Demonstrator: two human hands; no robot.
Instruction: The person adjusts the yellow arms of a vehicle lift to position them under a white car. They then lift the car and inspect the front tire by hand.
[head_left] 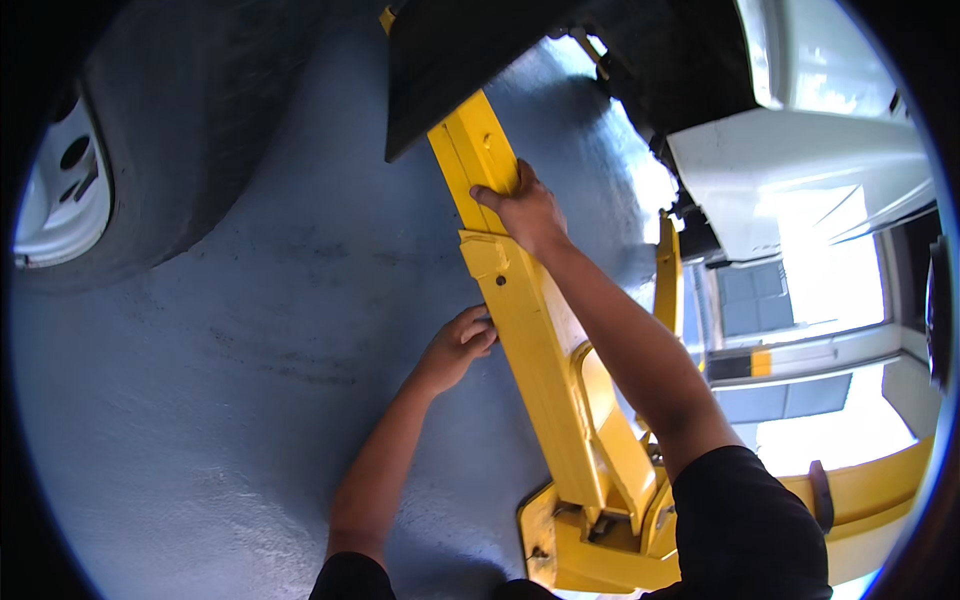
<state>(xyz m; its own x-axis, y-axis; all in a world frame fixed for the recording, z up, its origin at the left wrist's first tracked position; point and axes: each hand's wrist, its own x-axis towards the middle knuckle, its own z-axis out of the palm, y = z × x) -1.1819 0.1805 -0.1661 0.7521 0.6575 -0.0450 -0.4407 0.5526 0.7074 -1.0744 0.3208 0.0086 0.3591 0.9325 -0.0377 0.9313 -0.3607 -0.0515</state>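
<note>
A yellow vehicle-lift arm (535,375) runs diagonally up through the middle, its narrower inner section (462,165) sliding out of the wider outer tube. My right hand (530,212) grips that inner section just above the tube's mouth, thumb across the top face and fingers over the far side. Beside the left edge of the outer tube, my left hand (460,350) has its fingers bent together, tips against the tube's side. Whatever those fingers may hold is hidden. A small round hole shows in the tube's top face near its mouth.
A dark flat panel (450,60) hangs over the arm's far end. At left stands a tyre with a white wheel (65,190). White vehicle bodywork (800,170) overhangs at upper right. The lift's yellow base (575,560) sits near me on the blue-grey floor (250,400).
</note>
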